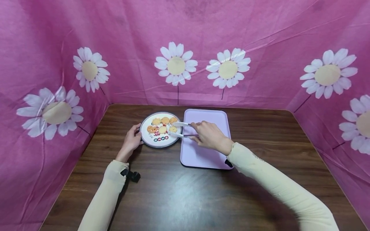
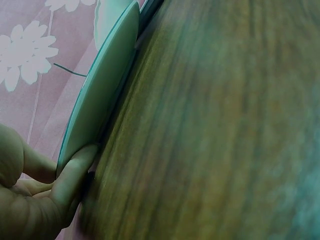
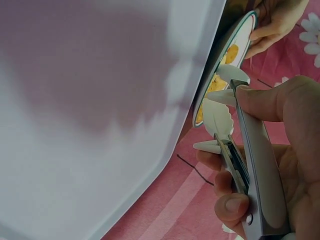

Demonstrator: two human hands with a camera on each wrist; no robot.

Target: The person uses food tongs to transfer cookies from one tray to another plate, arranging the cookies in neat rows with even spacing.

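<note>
A round white plate (image 1: 147, 137) with a dark rim and printed pattern holds several cookies (image 1: 162, 129). My left hand (image 1: 133, 138) grips the plate's left edge; in the left wrist view, fingers lie on both sides of the rim. My right hand (image 1: 211, 136) holds white-tipped metal tongs (image 3: 260, 170) above the purple tray (image 1: 199, 157). The tongs' arms are spread, and their tips reach over the plate's right side. One cookie (image 1: 173, 129) lies close to the lower tip, by the right rim. Whether a tip touches it I cannot tell.
The tray stands just right of the plate on a dark wooden table (image 1: 162, 199). Pink cloth (image 1: 202, 29) with white daisies hangs behind and on both sides. Black straps with small devices (image 1: 134, 176) are on the wrists.
</note>
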